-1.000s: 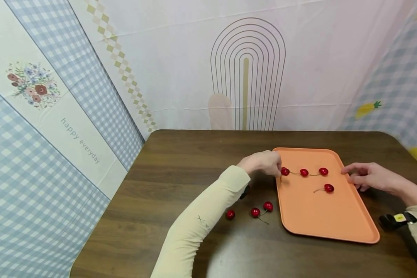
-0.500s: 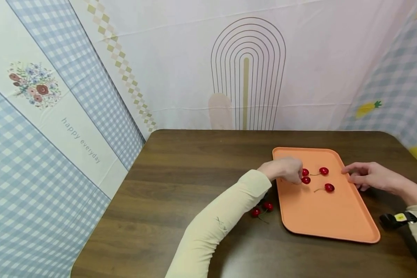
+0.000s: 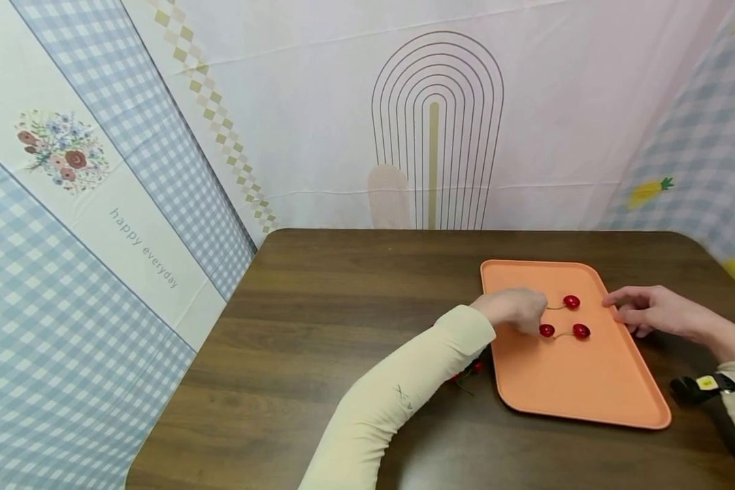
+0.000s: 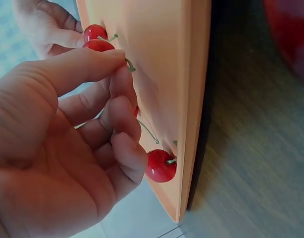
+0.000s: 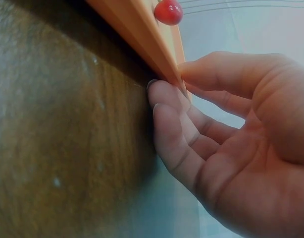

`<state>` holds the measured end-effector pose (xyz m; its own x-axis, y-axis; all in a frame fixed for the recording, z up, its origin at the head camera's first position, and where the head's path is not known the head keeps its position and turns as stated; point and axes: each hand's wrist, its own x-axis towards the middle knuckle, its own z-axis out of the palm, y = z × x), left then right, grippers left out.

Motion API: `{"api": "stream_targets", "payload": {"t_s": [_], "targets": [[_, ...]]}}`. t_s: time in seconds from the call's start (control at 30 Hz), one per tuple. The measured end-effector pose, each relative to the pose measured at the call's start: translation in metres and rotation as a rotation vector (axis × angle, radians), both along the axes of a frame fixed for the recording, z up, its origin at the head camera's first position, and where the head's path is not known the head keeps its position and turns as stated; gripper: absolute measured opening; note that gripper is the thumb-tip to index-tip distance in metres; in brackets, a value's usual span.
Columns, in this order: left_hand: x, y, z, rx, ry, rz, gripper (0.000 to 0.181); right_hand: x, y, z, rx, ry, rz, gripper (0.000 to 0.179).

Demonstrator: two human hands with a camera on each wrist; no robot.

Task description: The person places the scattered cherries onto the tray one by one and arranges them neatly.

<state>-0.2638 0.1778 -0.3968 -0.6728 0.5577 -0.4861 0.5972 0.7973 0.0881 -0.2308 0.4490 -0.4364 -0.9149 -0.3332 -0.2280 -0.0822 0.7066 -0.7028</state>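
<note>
My left hand (image 3: 517, 309) is over the left half of an orange tray (image 3: 582, 388), its thumb and index fingertip pinching a red cherry (image 4: 99, 46) by the green stem. That cherry hangs close over the tray, beside a stemmed cherry (image 3: 581, 331) lying there. Farther back lies another cherry (image 3: 572, 302). In the left wrist view one more cherry (image 4: 161, 166) rests by the tray's rim, below my curled fingers. My right hand (image 3: 661, 313) grips the tray's right rim, thumb on top and fingers beneath, as the right wrist view shows.
On the brown wooden table (image 3: 343, 292), left of the tray, cherries (image 3: 478, 366) are partly hidden by my left sleeve (image 3: 398, 388). A blurred red shape (image 4: 293, 34) looms at the corner of the left wrist view. A patterned cloth (image 3: 318, 122) hangs behind the table.
From the tray's left edge, my left hand has carried the cherry rightward and slightly nearer, beside the front cherry. Its forearm now covers more of the cherries on the table. My right hand stays put.
</note>
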Motion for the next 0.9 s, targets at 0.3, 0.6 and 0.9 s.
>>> {"api": "stream_targets", "payload": {"t_s": [0.3, 0.6, 0.9], "targets": [[0.0074, 0.0013, -0.0008, -0.03, 0.035, 0.078, 0.012, -0.0008, -0.0004, -0.0002, 0.006, -0.001, 0.001, 0.032], [0.0025, 0.0022, -0.0049, -0.004, 0.005, 0.106, 0.004, -0.001, 0.0005, -0.001, 0.005, -0.003, -0.002, 0.032], [0.0033, -0.0013, -0.0032, 0.005, 0.029, 0.126, 0.012, -0.0008, -0.0001, 0.0, -0.002, 0.009, -0.003, 0.031]]}}
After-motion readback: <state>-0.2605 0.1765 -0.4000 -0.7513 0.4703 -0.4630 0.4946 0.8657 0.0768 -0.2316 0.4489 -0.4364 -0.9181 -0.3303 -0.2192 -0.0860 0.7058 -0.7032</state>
